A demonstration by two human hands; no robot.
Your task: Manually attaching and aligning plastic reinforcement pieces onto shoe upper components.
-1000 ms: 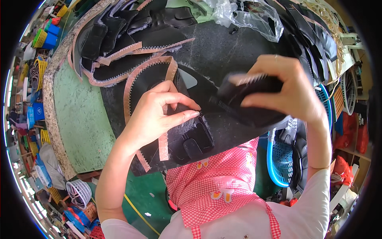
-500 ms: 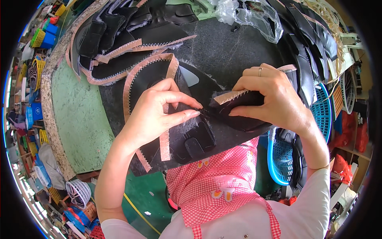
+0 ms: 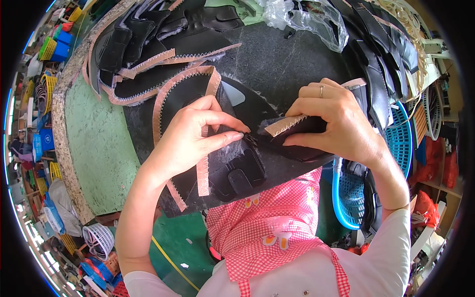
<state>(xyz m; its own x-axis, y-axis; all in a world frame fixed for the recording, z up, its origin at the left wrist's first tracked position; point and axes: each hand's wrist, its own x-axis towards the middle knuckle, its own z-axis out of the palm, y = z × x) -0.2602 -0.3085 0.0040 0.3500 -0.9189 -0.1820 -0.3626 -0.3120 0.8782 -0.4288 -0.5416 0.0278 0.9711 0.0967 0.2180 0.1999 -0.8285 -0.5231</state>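
My left hand (image 3: 185, 131) pinches the edge of a black leather upper piece (image 3: 247, 168) between thumb and forefinger. This piece has a fuzzy grey lining and a rounded tab at its near end. With thumb bent underneath and fingers on top, my right hand (image 3: 341, 116) grips a folded part of black leather, edged with a tan zigzag-stitched strip (image 3: 286, 125). Whether both hands hold parts of one piece cannot be made out. Under my left wrist lies another tan zigzag-stitched band (image 3: 158, 111), curving over black leather. A pale grey rounded tip (image 3: 234, 94) shows beyond my left fingers.
The work lies on a dark board (image 3: 277, 59) over a green table (image 3: 101, 153). Black leather pieces (image 3: 141, 37) are heaped far left, with more stacked far right (image 3: 381, 64). Clear plastic film (image 3: 316, 22) sits at the back. Blue baskets (image 3: 350, 198) stand at my right.
Both hands have shifted very slightly to the left, their grips kept. The black leather by my left fingertips has moved a little left with them.
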